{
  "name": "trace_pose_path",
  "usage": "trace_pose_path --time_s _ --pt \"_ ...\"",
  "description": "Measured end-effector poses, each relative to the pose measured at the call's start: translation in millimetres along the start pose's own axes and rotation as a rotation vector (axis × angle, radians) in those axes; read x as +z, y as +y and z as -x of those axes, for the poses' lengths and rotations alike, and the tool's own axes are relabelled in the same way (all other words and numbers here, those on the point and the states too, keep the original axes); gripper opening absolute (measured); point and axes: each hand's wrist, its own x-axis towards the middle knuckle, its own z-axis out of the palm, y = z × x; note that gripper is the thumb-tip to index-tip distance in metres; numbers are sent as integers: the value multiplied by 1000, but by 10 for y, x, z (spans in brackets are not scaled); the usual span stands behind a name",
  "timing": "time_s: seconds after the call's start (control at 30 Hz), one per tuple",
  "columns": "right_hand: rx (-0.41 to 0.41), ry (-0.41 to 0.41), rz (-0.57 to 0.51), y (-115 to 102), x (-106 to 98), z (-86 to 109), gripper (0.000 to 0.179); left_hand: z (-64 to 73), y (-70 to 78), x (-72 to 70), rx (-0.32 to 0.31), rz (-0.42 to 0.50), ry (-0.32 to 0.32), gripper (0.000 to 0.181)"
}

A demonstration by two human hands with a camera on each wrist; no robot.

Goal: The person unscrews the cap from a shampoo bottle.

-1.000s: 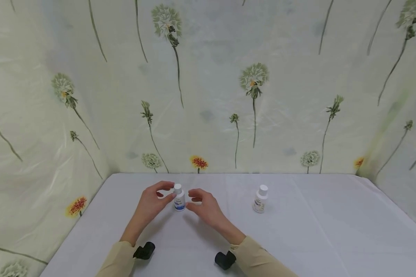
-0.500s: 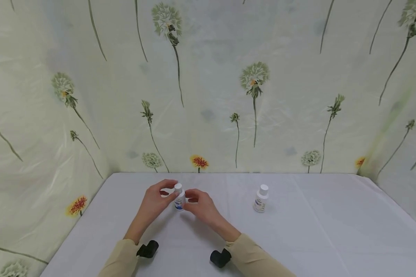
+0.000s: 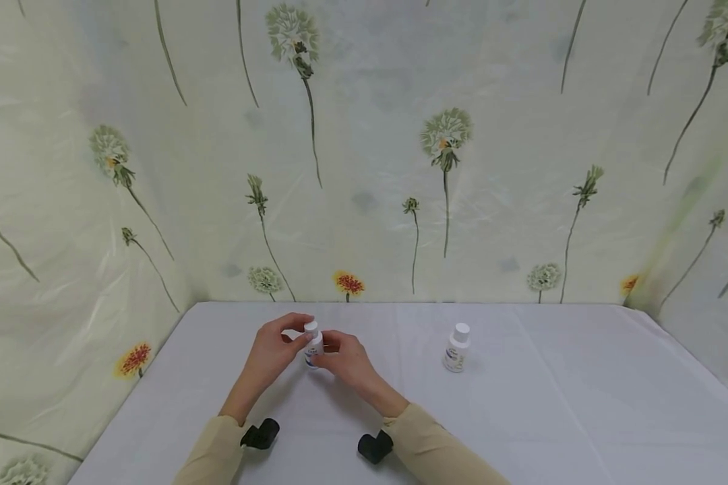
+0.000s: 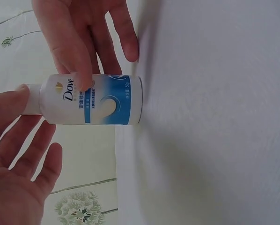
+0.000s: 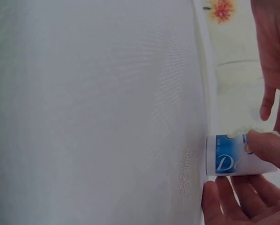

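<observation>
A small white Dove bottle point(image 3: 313, 349) with a blue lower label stands upright on the white-covered table point(image 3: 522, 417), left of the middle. My left hand point(image 3: 274, 345) pinches its white cap point(image 4: 33, 99) between thumb and fingers. From the right, my right hand point(image 3: 347, 357) grips the body of the bottle, its thumb across the front of the label, as the left wrist view shows. In the right wrist view the blue label point(image 5: 225, 154) shows beside that thumb, and the cap is largely hidden.
A second white bottle point(image 3: 457, 347) with a white cap stands upright to the right, apart from both hands. Behind the table hangs a pale sheet point(image 3: 364, 155) printed with dandelions. Black wrist mounts point(image 3: 261, 434) sit at both sleeves.
My right hand has moved left to the Dove bottle and now holds its body. The left hand has shifted slightly right onto the cap. The second bottle has stayed in place.
</observation>
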Motion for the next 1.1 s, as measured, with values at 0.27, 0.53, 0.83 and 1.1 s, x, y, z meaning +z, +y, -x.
trace_pose_path --time_s 0.27,0.53,0.83,1.1 --pt "12 14 57 -46 18 -13 36 -6 17 5 13 7 13 25" --pt "25 9 35 -32 6 -5 32 4 28 15 8 -2 6 24" --pt "20 12 43 -27 -13 20 31 -19 29 20 28 -4 -7 23" --pt "27 17 51 -36 -38 71 33 7 67 32 17 15 -15 23"
